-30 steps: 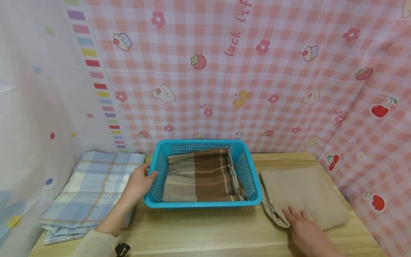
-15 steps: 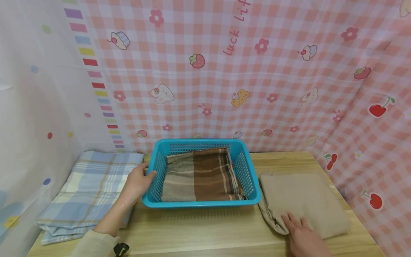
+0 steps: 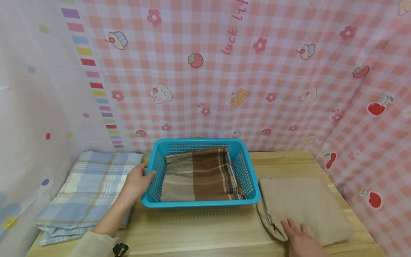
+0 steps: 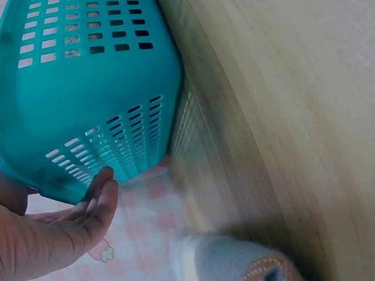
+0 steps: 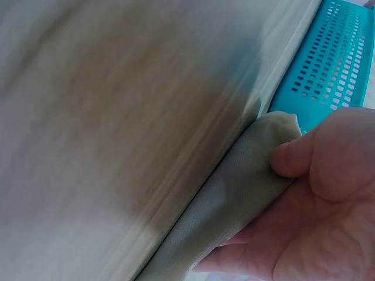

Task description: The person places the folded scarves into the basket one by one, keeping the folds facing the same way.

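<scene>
My left hand [image 3: 137,181] grips the left rim of a turquoise plastic basket [image 3: 205,204], thumb over the rim and fingers against the outer wall [image 4: 82,105]. Inside the basket lies a folded cloth [image 3: 208,176] in brown and grey plaid. At the right, my right hand [image 3: 305,240] rests its fairly straight fingers on the front part of a folded beige cloth [image 3: 305,203]. The right wrist view has the thumb pressed against the edge of this beige cloth [image 5: 234,187], with the other fingers partly hidden behind it.
A folded blue and white plaid cloth [image 3: 93,192] lies left of the basket, partly under my left forearm. Everything stands on a wooden table [image 3: 199,232]. A pink checked curtain [image 3: 205,78] hangs behind the table, and white fabric [image 3: 38,107] hangs at the left.
The beige cloth has slid toward me under my right hand, away from the back of the table. My left hand keeps its hold on the basket. The whole head view has shifted slightly.
</scene>
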`<state>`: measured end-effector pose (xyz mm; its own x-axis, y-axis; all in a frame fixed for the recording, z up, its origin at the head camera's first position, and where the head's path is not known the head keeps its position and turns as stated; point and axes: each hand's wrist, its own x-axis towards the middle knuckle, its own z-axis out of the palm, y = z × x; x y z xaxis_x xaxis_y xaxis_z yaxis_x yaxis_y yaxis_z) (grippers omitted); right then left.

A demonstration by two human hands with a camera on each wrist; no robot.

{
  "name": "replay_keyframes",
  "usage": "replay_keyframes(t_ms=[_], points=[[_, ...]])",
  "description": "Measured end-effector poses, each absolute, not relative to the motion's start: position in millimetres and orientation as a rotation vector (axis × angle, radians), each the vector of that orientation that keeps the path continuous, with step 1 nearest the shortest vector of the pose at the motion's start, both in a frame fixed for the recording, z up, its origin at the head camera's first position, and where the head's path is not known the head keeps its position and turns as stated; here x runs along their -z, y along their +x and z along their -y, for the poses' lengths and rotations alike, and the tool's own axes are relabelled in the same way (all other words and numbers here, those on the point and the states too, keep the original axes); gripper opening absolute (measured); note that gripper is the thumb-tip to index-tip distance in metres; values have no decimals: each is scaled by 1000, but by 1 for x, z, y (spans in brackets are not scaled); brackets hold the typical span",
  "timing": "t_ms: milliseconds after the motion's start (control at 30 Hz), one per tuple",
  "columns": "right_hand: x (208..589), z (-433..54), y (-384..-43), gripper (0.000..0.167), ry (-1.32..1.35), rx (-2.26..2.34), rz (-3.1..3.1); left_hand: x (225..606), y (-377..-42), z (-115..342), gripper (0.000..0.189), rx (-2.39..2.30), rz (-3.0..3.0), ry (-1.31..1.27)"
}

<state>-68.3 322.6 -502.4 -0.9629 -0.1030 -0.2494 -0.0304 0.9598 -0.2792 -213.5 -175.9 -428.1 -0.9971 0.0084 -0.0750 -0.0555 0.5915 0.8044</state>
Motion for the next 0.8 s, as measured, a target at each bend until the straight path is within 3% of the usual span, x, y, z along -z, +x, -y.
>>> replay_keyframes(t_ms=[800], points=[[510, -314, -56, 52, -57, 297, -2847, 429, -214, 175, 50, -1408, -2723, -57]])
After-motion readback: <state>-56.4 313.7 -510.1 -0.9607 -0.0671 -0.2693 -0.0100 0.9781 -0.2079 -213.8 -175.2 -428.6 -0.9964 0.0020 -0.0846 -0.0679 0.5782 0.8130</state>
